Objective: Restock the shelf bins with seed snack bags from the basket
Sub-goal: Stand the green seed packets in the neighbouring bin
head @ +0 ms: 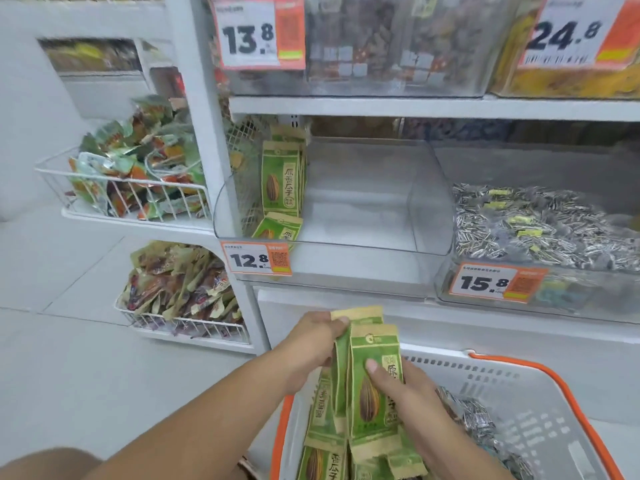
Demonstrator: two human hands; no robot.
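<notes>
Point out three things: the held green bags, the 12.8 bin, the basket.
green bags (372, 382), head view, on the front bag's printed face.
clear bin (431, 206), head view, on its right side wall.
basket (519, 379), head view, on the far slotted wall below the orange rim.

Seed bags (372, 382) were green with tan tops and a striped seed print; basket (540, 403) was white, orange-rimmed.

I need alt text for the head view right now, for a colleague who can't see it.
Both hands, left and right, grip green seed bags above a white basket with an orange rim. Ahead, a clear shelf bin priced 12.8 holds a few matching bags at its left end.
</notes>
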